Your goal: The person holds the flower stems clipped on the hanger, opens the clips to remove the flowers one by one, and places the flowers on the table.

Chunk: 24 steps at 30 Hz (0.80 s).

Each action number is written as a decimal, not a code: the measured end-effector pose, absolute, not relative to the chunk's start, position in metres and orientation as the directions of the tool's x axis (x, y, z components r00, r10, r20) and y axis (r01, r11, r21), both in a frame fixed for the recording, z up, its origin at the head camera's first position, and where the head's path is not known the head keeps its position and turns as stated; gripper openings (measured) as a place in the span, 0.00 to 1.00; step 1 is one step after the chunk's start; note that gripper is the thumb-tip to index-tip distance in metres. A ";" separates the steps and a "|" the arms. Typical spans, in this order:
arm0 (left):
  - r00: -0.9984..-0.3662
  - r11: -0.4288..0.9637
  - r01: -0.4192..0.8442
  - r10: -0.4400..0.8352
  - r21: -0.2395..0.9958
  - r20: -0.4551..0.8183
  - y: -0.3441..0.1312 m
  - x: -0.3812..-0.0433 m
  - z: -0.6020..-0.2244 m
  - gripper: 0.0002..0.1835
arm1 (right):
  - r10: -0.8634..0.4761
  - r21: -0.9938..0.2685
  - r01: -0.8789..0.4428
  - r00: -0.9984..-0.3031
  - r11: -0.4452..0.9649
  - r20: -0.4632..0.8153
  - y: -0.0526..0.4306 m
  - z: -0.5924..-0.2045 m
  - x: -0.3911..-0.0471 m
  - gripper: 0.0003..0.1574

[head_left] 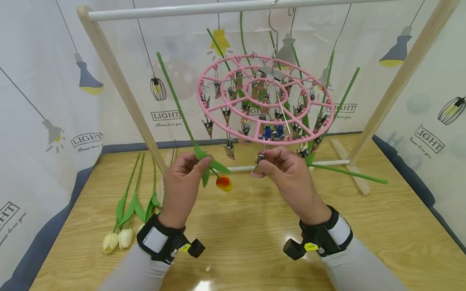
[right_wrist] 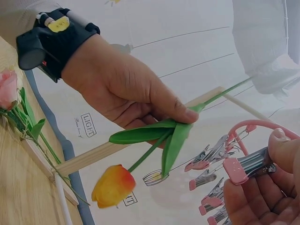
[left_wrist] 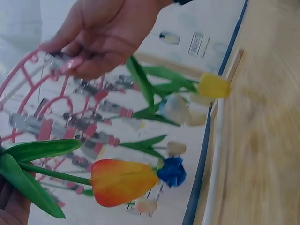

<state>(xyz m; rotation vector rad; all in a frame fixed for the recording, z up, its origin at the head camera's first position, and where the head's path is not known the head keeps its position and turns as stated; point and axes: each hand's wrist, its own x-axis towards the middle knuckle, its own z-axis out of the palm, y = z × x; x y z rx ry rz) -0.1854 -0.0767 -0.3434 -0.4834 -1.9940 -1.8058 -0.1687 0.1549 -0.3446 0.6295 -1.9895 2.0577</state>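
Observation:
My left hand (head_left: 181, 184) pinches the green stem of an orange-yellow tulip (head_left: 224, 183) by its leaves. The bloom points down and the stem rises up to the left. My right hand (head_left: 293, 179) grips a metal clip (head_left: 259, 161) with pink tips, between thumb and fingers. This clip hangs at the near edge of a round pink clip hanger (head_left: 199, 94). In the right wrist view the clip's pink tips (right_wrist: 235, 170) face the tulip, apart from it. Other flowers hang head down from the hanger, among them a yellow tulip (left_wrist: 213, 86) and a blue flower (left_wrist: 172, 172).
The hanger's hook holds onto the white bar (head_left: 180, 9) of a wooden-legged rack. White tulips (head_left: 110, 242) lie on the wooden table (head_left: 238, 258) at left. A pink rose (right_wrist: 8, 89) shows in the right wrist view. Several metal clips (head_left: 229, 149) dangle near the hands.

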 end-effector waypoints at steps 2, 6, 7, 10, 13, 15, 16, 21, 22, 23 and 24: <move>-0.868 0.135 0.486 -0.041 0.864 0.495 -0.086 -0.193 -0.345 0.11 | -0.145 -0.898 -0.436 -0.886 -0.062 0.440 0.155 -0.345 -0.169 0.14; -0.905 0.195 0.399 -0.072 0.896 0.418 -0.105 -0.211 -0.357 0.14 | -0.146 -0.900 -0.433 -0.888 -0.054 0.436 0.155 -0.345 -0.169 0.15; -0.918 0.215 0.367 -0.075 0.905 0.390 -0.110 -0.216 -0.362 0.16 | -0.145 -0.901 -0.431 -0.889 -0.053 0.434 0.155 -0.345 -0.169 0.15; -0.950 0.286 0.273 -0.068 0.919 0.303 -0.124 -0.226 -0.372 0.19 | -0.144 -0.903 -0.427 -0.891 -0.054 0.430 0.155 -0.345 -0.168 0.15; -0.974 0.374 0.197 -0.034 0.906 0.225 -0.134 -0.231 -0.378 0.22 | -0.142 -0.901 -0.429 -0.890 -0.060 0.433 0.155 -0.345 -0.168 0.15; -0.987 0.415 0.146 0.003 0.898 0.159 -0.139 -0.232 -0.381 0.23 | -0.143 -0.898 -0.436 -0.886 -0.063 0.440 0.155 -0.345 -0.168 0.14; -0.991 0.432 0.125 0.021 0.893 0.129 -0.141 -0.232 -0.382 0.23 | -0.144 -0.897 -0.438 -0.885 -0.065 0.443 0.155 -0.345 -0.169 0.14; -0.996 0.493 0.032 0.089 0.869 -0.013 -0.152 -0.234 -0.391 0.20 | -0.153 -0.898 -0.436 -0.885 -0.065 0.441 0.155 -0.346 -0.169 0.15; -0.994 0.510 0.023 0.100 0.860 -0.033 -0.154 -0.234 -0.394 0.21 | -0.153 -0.900 -0.432 -0.887 -0.066 0.437 0.155 -0.346 -0.169 0.15; -0.993 0.535 0.013 0.107 0.845 -0.053 -0.157 -0.234 -0.397 0.21 | -0.153 -0.902 -0.428 -0.888 -0.063 0.433 0.155 -0.346 -0.169 0.15; -0.991 0.559 0.006 0.112 0.829 -0.068 -0.160 -0.233 -0.399 0.21 | -0.154 -0.904 -0.423 -0.890 -0.066 0.428 0.155 -0.346 -0.169 0.15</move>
